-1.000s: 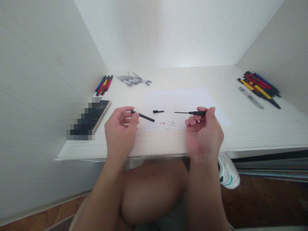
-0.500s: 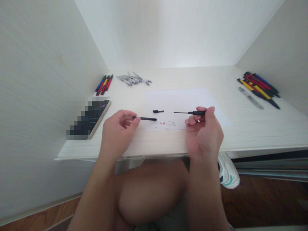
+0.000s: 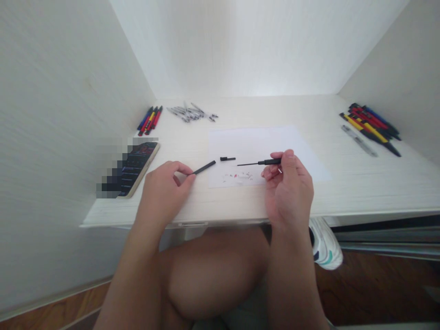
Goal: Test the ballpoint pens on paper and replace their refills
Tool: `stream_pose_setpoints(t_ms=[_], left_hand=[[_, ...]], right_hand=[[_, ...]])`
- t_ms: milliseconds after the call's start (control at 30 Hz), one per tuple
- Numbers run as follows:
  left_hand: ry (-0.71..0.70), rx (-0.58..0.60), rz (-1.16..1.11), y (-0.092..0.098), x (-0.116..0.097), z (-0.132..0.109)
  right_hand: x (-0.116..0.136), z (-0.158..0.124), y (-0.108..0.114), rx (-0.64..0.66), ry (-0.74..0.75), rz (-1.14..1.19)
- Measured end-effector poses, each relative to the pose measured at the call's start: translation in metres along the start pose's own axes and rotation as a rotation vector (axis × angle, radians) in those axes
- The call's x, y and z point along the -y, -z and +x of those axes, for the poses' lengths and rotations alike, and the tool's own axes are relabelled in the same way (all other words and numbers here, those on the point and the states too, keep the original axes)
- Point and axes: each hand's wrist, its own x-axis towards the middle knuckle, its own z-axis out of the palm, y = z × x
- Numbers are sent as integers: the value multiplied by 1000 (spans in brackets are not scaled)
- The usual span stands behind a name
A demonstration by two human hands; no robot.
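My left hand (image 3: 168, 185) pinches the end of a black pen barrel (image 3: 205, 167), whose other end points right and slightly up over the paper's left edge. In my right hand (image 3: 288, 183), between thumb and fingers, is a black pen refill section (image 3: 268, 162); its thin dark rod points left toward the barrel, with a gap between the two. A small black pen cap (image 3: 227, 159) lies on the white sheet of paper (image 3: 261, 142), just beyond the gap. Small dark marks or bits and a red spot (image 3: 235, 176) show near the sheet's front edge.
A phone (image 3: 132, 172), partly pixelated, lies by the left wall. Behind it sit several coloured pens (image 3: 150, 120) and a pile of clear pens (image 3: 192, 112). At right are more coloured pens (image 3: 373, 121) and a clear pen (image 3: 359, 140). The desk's front edge (image 3: 233, 223) runs below my wrists.
My right hand has moved left with the refill section, and its rod tip dips lower. The barrel in my left hand has shifted slightly left and its free end has tilted up.
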Motion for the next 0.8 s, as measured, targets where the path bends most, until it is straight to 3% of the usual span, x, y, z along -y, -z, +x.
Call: stream_pose_setpoints(t_ms=[133, 267, 433, 800], left_hand=[[-61, -66, 10, -7, -9, -3], [-131, -109, -128, -17, -27, -10], [-189, -5, -244, -25, -40, -16], [-244, 157, -177, -27, -40, -17]], right_hand=[[-1, 0, 1, 13, 26, -59], [-2, 0, 2, 44, 24, -102], [-1, -3, 0, 103, 5, -155], [5, -10, -3, 222, -37, -220]])
